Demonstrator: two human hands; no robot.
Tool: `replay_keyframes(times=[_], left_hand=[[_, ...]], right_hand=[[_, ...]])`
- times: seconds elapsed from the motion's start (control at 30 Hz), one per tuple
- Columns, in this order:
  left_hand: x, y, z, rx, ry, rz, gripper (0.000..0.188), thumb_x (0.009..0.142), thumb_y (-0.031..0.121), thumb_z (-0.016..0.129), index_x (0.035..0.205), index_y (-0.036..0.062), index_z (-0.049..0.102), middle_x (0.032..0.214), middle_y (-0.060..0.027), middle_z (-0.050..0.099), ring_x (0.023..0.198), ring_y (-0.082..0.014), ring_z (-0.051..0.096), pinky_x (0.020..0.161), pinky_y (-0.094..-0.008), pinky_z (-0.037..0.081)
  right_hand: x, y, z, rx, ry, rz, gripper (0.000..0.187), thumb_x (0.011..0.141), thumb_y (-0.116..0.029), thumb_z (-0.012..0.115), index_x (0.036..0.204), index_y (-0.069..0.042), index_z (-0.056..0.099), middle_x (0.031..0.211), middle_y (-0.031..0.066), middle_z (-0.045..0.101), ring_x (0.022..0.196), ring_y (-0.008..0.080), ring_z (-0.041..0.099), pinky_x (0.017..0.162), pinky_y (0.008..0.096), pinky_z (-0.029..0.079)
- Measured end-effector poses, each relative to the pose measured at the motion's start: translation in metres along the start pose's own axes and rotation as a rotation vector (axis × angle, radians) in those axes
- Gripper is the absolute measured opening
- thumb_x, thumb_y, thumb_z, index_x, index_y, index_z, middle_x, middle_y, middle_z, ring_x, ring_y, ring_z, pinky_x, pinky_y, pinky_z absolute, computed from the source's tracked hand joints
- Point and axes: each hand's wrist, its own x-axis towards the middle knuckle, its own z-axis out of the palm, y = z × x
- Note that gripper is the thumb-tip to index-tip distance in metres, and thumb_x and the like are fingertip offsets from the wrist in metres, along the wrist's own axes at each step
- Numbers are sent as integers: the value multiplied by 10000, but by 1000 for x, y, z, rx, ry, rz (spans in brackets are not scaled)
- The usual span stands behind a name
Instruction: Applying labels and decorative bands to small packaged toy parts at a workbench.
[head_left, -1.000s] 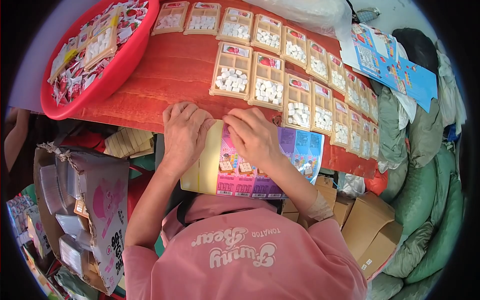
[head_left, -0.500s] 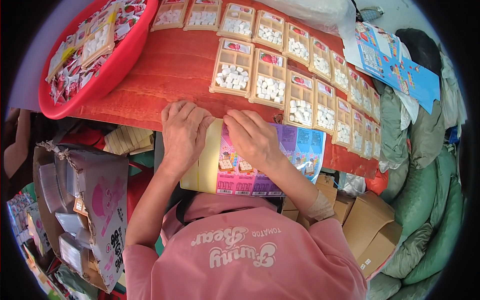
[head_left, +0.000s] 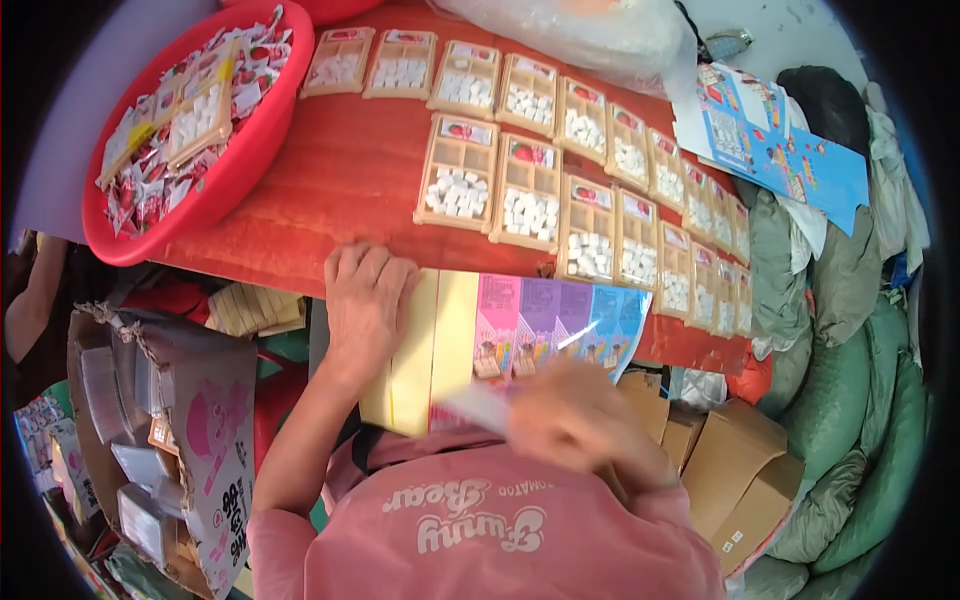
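A sticker sheet (head_left: 560, 310), printed with pink, purple and blue label columns, lies over the table's near edge and hangs toward my lap. Bare yellow backing shows along its left part. My left hand (head_left: 365, 305) is closed at the sheet's upper left corner, fingers bent and pressed together near the table edge. My right hand (head_left: 575, 415), smeared by motion, is above the sheet's lower part near my shirt. A pale, blurred sticker strip (head_left: 476, 407) sticks out leftward from its fingers; its printed face does not show.
Rows of beige compartment trays (head_left: 457, 190) with white cubes stand on the red table (head_left: 350, 180). A red basin (head_left: 260, 170) of small wrapped packets stands at left. Below are a carton (head_left: 200, 420) of clear plastic cases, brown cardboard (head_left: 735, 475) and green sacks (head_left: 850, 400).
My right hand has moved from the sheet's upper edge down toward my body, with the pale strip in it. More yellow backing shows. The left hand stays near the corner.
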Motion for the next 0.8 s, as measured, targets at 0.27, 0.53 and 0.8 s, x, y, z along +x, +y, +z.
replay_keyframes(times=[0.27,0.53,0.8], left_hand=[[11,18,-24,135,-14,79,191,758,143,662,932,71,627,940,-71,552,1018,-268,517,987,-490,315],[68,7,5,41,-165,238,456,824,232,608,1204,-4,521,1276,-151,503,1228,-293,446,1056,-443,313],[49,-12,23,214,-207,268,468,836,242,573,1199,-50,526,1266,-203,522,1234,-293,459,1069,-422,307]], right_hand=[[-7,19,-36,576,353,465,296,732,-61,717,921,-17,493,766,102,608,661,147,583,586,240,468],[0,42,-33,960,356,312,315,758,19,694,1008,1,504,845,131,611,662,160,593,558,259,480],[15,38,-55,1264,292,174,278,805,-53,687,960,-25,458,783,119,547,552,206,578,425,279,450]])
